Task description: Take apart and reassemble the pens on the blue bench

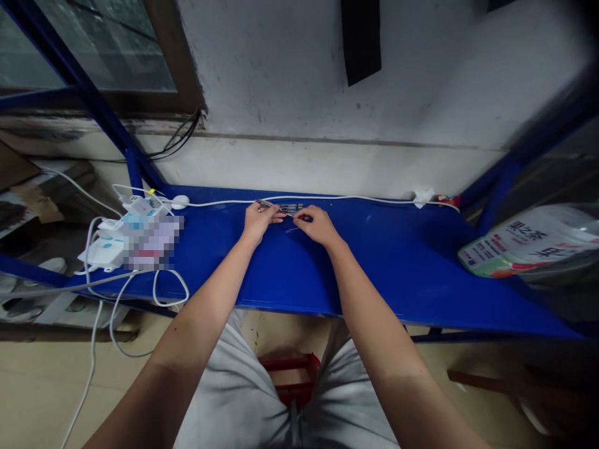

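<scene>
Near the back of the blue shelf (374,255), several slim dark and clear pens (292,207) lie between and just beyond my hands. My left hand (260,222) is closed around a slim, dark pen-like stick, whose end shows above the thumb. My right hand (318,226) has thumb and fingers pinched together at the near right side of the pens. A thin pale piece shows at its fingertips, too small to name. The fingertips of both hands are close together.
On the left are white power strips (103,249) with looping cables and a blurred-out flat item (156,243). A white cable (365,198) runs along the back edge. A large labelled plastic jug (528,240) stands at the right. Below is a red stool (294,374).
</scene>
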The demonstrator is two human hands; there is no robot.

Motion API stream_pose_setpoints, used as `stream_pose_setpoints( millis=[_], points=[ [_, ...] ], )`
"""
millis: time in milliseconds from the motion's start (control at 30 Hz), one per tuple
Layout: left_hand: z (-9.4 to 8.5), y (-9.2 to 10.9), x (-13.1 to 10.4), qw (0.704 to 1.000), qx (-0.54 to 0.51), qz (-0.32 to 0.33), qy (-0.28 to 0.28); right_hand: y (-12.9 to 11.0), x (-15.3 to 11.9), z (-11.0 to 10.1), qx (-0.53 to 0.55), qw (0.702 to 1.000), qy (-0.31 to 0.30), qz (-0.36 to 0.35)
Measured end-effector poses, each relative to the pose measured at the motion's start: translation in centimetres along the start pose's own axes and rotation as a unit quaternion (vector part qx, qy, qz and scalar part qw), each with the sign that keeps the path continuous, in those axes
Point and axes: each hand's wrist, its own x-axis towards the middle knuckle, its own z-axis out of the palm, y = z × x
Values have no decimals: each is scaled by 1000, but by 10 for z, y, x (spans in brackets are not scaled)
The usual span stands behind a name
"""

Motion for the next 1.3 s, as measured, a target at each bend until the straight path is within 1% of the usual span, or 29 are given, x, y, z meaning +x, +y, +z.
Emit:
stream_pose_setpoints(
  millis=[67,100,167,233,300,367,400,433,533,567,600,633,733,800,933,1000,1133,1233,1300],
  points=[
    [1,1,-1,1000,-1,2,-1,2,0,1,10,999,-26,21],
    [1,1,-1,1000,-1,5,2,2,0,1,10,999,-22,26],
    [2,1,-2,1000,-3,12,-2,1,-1,2,7,1000,20,22],
    [3,2,-5,999,-9,12,-31,-1,-1,2,10,999,51,9],
    [3,3,-6,997,-9,8,-75,-3,0,1,9,999,34,-8],
    [3,4,-6,995,-2,13,-95,-2,0,0,1,1000,11,-18],
    [2,5,-5,996,0,21,-87,-1,1,-2,-7,1000,11,-17],
    [0,5,-3,997,-2,32,-68,2,1,-3,-15,1000,18,-12],
    [-6,8,3,997,-25,65,18,10,3,-8,-40,998,48,10],
    [-8,9,5,996,-30,73,38,13,4,-9,-47,997,54,15],
    [-9,9,6,995,-30,80,45,15,4,-10,-51,997,57,18],
    [-9,9,7,995,-22,85,39,16,4,-10,-54,997,57,18],
    [-8,6,6,994,52,96,-17,17,4,-8,-59,997,48,13],
    [-8,3,6,988,109,108,-36,17,4,-8,-67,997,43,17],
    [-13,-3,11,976,183,120,-7,20,3,-15,-101,993,37,45],
    [-17,-5,12,965,227,130,-3,22,3,-19,-107,992,22,58],
    [-18,-9,9,935,318,158,-26,20,1,-19,-100,994,-23,48],
    [-16,-10,6,915,369,159,-42,13,0,-13,-92,994,-44,32],
    [-16,-11,5,908,386,157,-50,9,0,-10,-86,994,-60,33]
  ],
)
